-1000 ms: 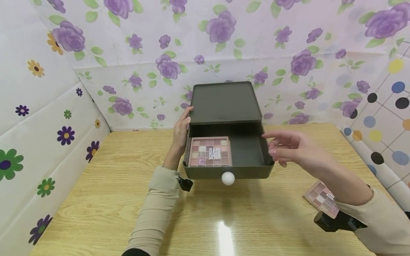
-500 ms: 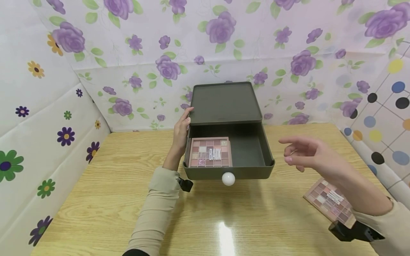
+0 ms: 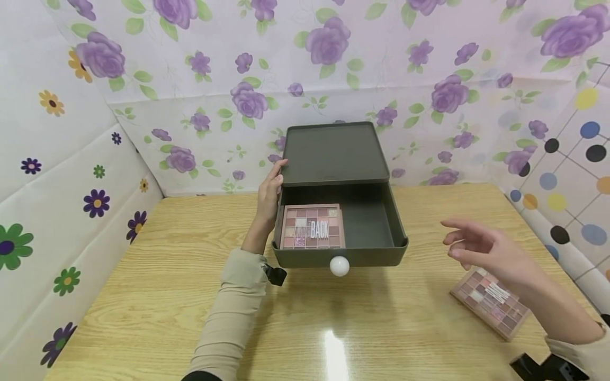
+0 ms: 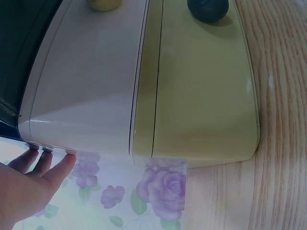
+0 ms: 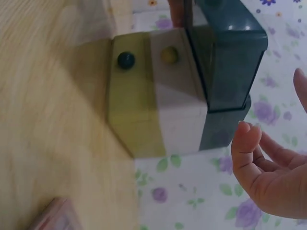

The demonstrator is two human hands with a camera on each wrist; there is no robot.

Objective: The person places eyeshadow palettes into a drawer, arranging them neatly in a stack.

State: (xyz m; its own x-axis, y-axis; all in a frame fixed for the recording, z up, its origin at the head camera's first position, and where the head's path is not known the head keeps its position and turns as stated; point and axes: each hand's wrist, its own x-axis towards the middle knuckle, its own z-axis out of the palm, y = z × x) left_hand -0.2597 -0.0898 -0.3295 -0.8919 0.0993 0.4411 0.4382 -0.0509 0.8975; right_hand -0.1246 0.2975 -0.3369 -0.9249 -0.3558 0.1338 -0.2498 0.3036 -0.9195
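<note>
A dark green top drawer (image 3: 371, 257) with a white round knob (image 3: 339, 266) is pulled out of its stacked drawer box. Inside on the left lies a pink eyeshadow palette (image 3: 312, 226) lettered "BACK". My left hand (image 3: 269, 196) rests against the box's left side; in the left wrist view its fingertips (image 4: 67, 160) touch the side wall. To the right of the drawer, my right hand (image 3: 486, 251) hovers with loosely bent fingers and holds nothing. A second, similar palette (image 3: 491, 304) lies on the table beneath it, partly overlapped by the right forearm.
Below the green drawer, the wrist views show a white drawer (image 4: 86, 76) with a yellow knob and a yellow drawer (image 4: 204, 91) with a dark knob, both pushed in. The wooden table (image 3: 190, 296) meets flower-printed sheets at back and left, and a dotted sheet (image 3: 572, 201) at right.
My right hand has moved away from the drawer's right edge, rightward and slightly nearer, uncovering more of the table palette. The left hand and drawer have stayed in place.
</note>
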